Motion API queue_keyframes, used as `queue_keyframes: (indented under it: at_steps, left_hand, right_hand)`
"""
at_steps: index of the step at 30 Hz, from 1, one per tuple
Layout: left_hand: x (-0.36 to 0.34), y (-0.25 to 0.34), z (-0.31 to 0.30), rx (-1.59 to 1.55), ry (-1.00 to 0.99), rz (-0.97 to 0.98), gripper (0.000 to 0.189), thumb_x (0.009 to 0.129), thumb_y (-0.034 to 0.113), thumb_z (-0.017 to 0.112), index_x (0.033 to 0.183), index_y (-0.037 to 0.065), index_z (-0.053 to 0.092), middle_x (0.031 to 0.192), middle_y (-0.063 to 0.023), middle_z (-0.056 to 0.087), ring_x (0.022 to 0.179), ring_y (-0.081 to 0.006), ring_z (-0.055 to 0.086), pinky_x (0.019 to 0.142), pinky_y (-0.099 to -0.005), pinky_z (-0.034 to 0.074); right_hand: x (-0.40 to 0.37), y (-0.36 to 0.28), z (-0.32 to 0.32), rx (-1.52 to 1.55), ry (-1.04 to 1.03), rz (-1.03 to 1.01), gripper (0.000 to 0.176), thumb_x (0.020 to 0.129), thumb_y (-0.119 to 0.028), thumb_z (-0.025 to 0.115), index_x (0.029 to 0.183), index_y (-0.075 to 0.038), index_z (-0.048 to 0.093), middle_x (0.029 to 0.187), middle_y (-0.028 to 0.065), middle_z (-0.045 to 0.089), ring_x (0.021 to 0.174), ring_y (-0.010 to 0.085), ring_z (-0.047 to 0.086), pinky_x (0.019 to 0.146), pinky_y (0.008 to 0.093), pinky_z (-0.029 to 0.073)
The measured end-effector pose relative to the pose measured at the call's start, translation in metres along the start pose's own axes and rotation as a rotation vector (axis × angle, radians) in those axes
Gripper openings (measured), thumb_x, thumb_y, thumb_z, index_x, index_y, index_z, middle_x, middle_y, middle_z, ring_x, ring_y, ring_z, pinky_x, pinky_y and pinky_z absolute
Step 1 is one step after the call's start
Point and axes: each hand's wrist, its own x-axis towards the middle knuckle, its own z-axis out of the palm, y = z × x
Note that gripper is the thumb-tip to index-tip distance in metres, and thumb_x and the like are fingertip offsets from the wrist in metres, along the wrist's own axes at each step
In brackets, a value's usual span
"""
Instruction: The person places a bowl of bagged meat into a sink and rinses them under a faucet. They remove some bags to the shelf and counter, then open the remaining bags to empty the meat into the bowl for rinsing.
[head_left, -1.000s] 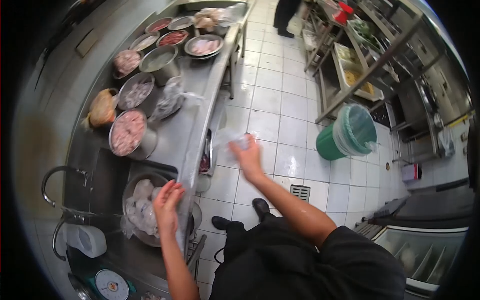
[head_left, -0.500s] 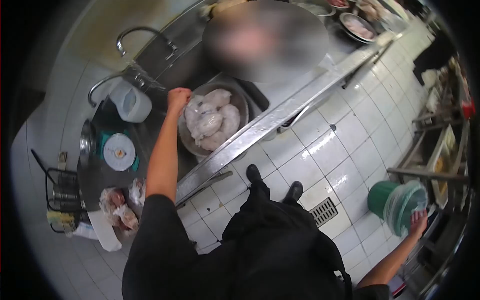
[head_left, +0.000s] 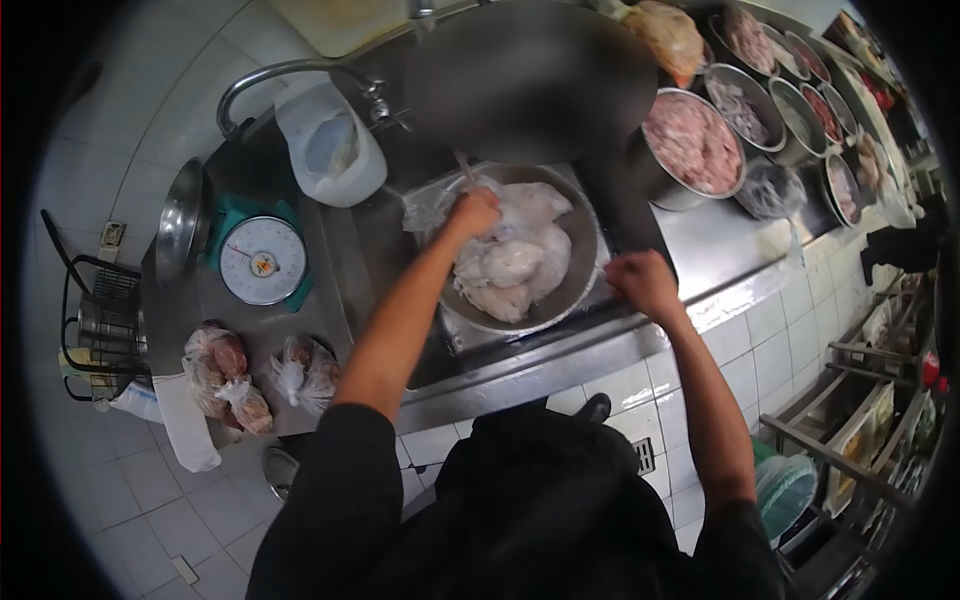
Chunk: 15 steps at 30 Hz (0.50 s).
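Observation:
A round metal bowl (head_left: 592,232) sits in the sink, heaped with pale, raw-looking pieces of meat (head_left: 520,262), some in clear plastic. Above its left side, my left hand (head_left: 474,212) is closed on a clear plastic bag (head_left: 425,207) that spreads out beside the fingers. My right hand (head_left: 645,283) is curled closed just off the bowl's right rim; its fingertips are slightly blurred, and whatever they hold, if anything, cannot be made out.
A white plastic jug (head_left: 335,150) stands by the tap (head_left: 290,68). To the left are a dial scale (head_left: 262,260) and bagged meat (head_left: 225,375). Several metal bowls of meat, one with minced meat (head_left: 692,140), line the right counter. Behind stands a green bucket (head_left: 785,490).
My right hand has come from the green bucket to the bowl's right side. My left hand has moved from the bowl's edge to over its contents. The view has turned towards the sink.

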Motion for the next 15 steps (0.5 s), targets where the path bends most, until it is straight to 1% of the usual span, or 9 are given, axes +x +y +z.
queue_keyframes:
  at_steps: [2,4,6,7,8,10,11,13,15]
  left_hand:
    - [-0.019,-0.009,0.007,-0.074,0.022,-0.012,0.029,0.069,0.018,0.069,0.095,0.005,0.068,0.089,-0.0145,0.069,0.086,-0.0255,0.066,0.077,-0.0349,0.051]
    - [-0.032,-0.02,0.015,-0.134,0.001,-0.024,0.03,0.07,0.02,0.07,0.096,0.005,0.069,0.088,-0.0136,0.069,0.086,-0.0244,0.066,0.077,-0.0344,0.051]
    - [-0.05,-0.013,0.015,-0.234,0.033,-0.087,0.032,0.071,0.021,0.071,0.099,0.005,0.067,0.088,-0.0131,0.068,0.085,-0.0237,0.066,0.076,-0.0345,0.051]
    - [-0.059,-0.006,0.012,-0.265,0.009,-0.125,0.032,0.073,0.021,0.07,0.101,0.006,0.067,0.093,-0.0137,0.068,0.09,-0.0275,0.064,0.08,-0.0372,0.05]
    - [-0.065,0.002,0.006,-0.297,-0.014,-0.159,0.032,0.074,0.02,0.069,0.103,0.007,0.066,0.099,-0.0144,0.067,0.096,-0.0314,0.063,0.085,-0.0398,0.049]
    - [-0.074,0.015,-0.003,-0.251,0.003,-0.171,0.034,0.075,0.02,0.068,0.107,0.007,0.064,0.102,-0.0153,0.066,0.099,-0.0323,0.061,0.087,-0.0402,0.047]
    - [-0.076,0.016,-0.001,-0.232,0.006,-0.178,0.036,0.076,0.02,0.068,0.109,0.007,0.063,0.103,-0.0158,0.065,0.101,-0.0327,0.06,0.088,-0.0405,0.047]
    - [-0.072,0.013,0.011,-0.253,0.094,-0.165,0.036,0.076,0.019,0.069,0.109,0.006,0.063,0.101,-0.0137,0.066,0.1,-0.0309,0.061,0.088,-0.039,0.047]
    - [-0.073,0.01,0.022,-0.253,0.137,-0.154,0.037,0.076,0.019,0.069,0.11,0.005,0.063,0.103,-0.0128,0.065,0.102,-0.03,0.061,0.089,-0.0383,0.046]
  right_hand:
    - [0.086,0.029,0.067,-0.018,-0.015,-0.079,0.023,0.078,-0.023,0.062,0.087,-0.004,0.071,0.074,0.0147,0.067,0.071,0.0312,0.065,0.068,0.0372,0.051]
    - [0.145,0.042,0.118,-0.221,0.092,-0.123,0.028,0.075,-0.029,0.065,0.087,-0.005,0.072,0.082,0.0134,0.068,0.081,0.0359,0.065,0.074,0.0403,0.051]
    - [0.182,0.047,0.148,0.099,-0.092,0.041,0.023,0.076,-0.022,0.069,0.079,0.0,0.068,0.072,0.0132,0.065,0.065,0.0268,0.062,0.059,0.0365,0.049]
    - [0.2,0.049,0.163,0.244,-0.162,0.142,0.022,0.076,-0.019,0.071,0.075,0.003,0.067,0.067,0.0131,0.063,0.057,0.0222,0.061,0.052,0.0346,0.048]
    - [0.198,0.02,0.164,0.484,-0.152,0.468,0.017,0.073,-0.013,0.074,0.075,0.001,0.066,0.063,0.0095,0.06,0.056,0.0196,0.058,0.049,0.033,0.047]
    - [0.223,0.056,0.2,0.66,-0.117,0.42,0.021,0.077,-0.016,0.071,0.073,0.004,0.065,0.065,0.0118,0.063,0.051,0.017,0.056,0.047,0.033,0.045]
    - [0.223,0.058,0.207,0.745,-0.097,0.402,0.024,0.079,-0.018,0.069,0.072,0.005,0.065,0.066,0.0129,0.064,0.049,0.0157,0.055,0.046,0.033,0.043]
    - [0.224,0.067,0.208,0.037,0.012,-0.078,0.017,0.077,-0.013,0.068,0.073,0.003,0.066,0.067,0.0113,0.065,0.051,0.0153,0.055,0.049,0.0317,0.043]
    - [0.218,0.078,0.212,-0.084,0.1,-0.177,0.01,0.075,-0.008,0.066,0.074,0.002,0.067,0.069,0.0101,0.066,0.054,0.0149,0.055,0.052,0.0301,0.044]
